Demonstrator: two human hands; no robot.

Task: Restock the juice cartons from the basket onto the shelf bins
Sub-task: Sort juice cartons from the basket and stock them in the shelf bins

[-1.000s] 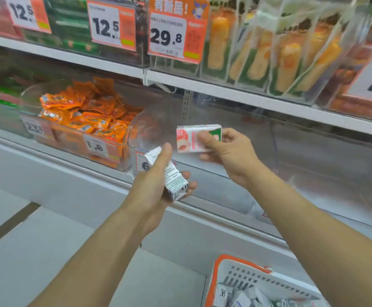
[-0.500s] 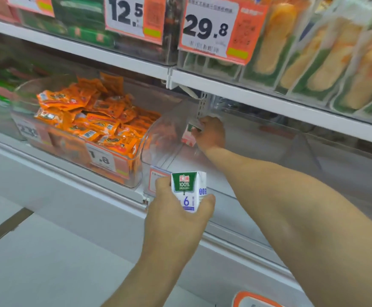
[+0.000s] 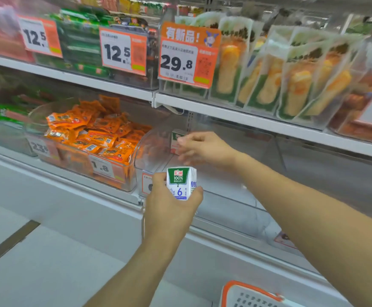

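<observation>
My left hand (image 3: 169, 209) grips a small white and green juice carton (image 3: 181, 182) upright in front of the clear shelf bin (image 3: 146, 149). A second carton (image 3: 175, 140), white with green and pink, stands at the back left of that bin. My right hand (image 3: 205, 149) is inside the bin just right of this carton, blurred, with fingers loosely extended and fingertips at its edge; I cannot tell whether they touch it. The white basket with an orange rim (image 3: 247, 291) shows at the bottom right edge, its contents out of view.
Left of the juice bin is a clear bin of orange snack packets (image 3: 96, 136) with a price tag. The upper shelf (image 3: 224, 111) overhangs the bin, carrying price signs and bagged foods. A clear divider (image 3: 278, 156) bounds the bin on the right.
My right hand carried its carton into the bin, stood it at the back left, and now its fingers have loosened and drawn back. My left hand turned its carton upright and holds it near the bin front.
</observation>
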